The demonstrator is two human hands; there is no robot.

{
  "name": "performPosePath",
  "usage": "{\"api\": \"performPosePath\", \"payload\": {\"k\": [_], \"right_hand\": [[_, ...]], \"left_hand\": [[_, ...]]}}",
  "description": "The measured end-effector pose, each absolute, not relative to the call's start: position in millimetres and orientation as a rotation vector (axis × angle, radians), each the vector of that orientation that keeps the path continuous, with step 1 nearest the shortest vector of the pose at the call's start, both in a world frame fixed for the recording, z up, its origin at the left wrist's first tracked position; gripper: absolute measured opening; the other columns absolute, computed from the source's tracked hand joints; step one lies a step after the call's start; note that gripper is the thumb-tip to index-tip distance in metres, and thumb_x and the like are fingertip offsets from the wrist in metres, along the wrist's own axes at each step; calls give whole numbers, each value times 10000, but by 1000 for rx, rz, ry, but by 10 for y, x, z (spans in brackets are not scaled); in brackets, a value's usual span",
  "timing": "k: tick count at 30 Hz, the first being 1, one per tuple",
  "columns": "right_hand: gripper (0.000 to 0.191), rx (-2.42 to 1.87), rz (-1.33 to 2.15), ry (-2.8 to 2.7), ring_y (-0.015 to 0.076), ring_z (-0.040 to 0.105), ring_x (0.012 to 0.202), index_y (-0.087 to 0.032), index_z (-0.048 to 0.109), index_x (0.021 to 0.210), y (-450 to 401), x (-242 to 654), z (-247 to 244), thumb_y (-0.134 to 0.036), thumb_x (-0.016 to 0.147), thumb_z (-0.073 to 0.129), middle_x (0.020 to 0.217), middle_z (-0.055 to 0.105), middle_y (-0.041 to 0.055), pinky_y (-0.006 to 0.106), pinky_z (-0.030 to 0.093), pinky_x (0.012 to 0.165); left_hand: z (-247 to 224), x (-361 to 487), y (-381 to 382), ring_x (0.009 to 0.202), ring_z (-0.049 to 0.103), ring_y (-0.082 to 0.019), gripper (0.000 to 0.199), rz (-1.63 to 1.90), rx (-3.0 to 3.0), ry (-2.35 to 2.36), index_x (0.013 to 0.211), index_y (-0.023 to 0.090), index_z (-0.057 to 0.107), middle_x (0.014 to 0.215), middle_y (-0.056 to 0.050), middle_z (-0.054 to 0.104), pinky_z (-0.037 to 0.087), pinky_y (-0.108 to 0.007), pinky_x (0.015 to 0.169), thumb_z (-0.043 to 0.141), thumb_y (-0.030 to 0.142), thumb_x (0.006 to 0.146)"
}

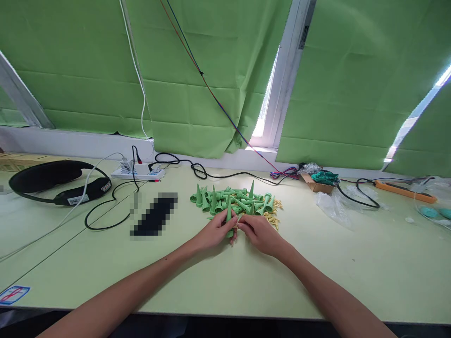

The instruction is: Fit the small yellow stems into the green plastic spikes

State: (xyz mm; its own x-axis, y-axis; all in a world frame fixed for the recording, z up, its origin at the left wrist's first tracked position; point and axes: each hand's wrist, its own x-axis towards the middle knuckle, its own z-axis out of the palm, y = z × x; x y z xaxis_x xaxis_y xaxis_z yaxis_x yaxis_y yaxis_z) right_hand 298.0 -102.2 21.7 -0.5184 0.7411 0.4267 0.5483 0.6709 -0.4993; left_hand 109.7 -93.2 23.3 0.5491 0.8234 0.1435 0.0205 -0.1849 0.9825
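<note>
My left hand (214, 230) is closed around a green plastic cone (229, 213), which stands roughly upright with its narrow tip up. Close beside it, my right hand (261, 232) has thumb and fingertips pinched together near the cone's side. Whatever sits in that pinch is too small to make out. Just beyond both hands lies a pile of similar green cones (243, 195), some standing, most on their sides. Small yellowish pieces (273, 219) are heaped at the right edge of this pile, partly behind my right hand.
Black headphones (66, 183) and a white power strip (139, 172) are at the left. A pixelated dark object (155, 217) lies left of the pile. Black cable (229, 176) runs along the back. To the right are a small cardboard box (317, 185), clear plastic bags (333, 206) and an orange tool (405, 191).
</note>
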Motion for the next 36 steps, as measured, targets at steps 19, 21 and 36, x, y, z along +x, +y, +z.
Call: {"api": "performPosePath", "payload": {"k": [19,21,36], "right_hand": [[333,-1105,353,-2264,131,468,576,-205,459,716,-1015,2977,220,-290,1020,355,657,543,-3,248,323,567],[341,-1123,355,-2260,131,463,569,-205,454,713,-1014,2974,225,-298,1022,345,656,540,-3,247,317,560],[358,-1188,379,-2268,130,501,588,-197,468,724,-1011,2981,225,-295,1033,319,673,580,4,251,329,579]], "left_hand": [[174,1070,-876,713,635,-172,383,786,1474,677,893,182,495,793,-35,593,545,-310,601,545,561,895],[179,1070,-881,715,644,-178,379,781,1463,664,889,181,490,799,-38,600,547,-319,608,553,555,894],[267,1084,-951,709,652,-178,368,774,1470,642,890,179,508,779,-34,615,542,-323,631,594,536,877]]}}
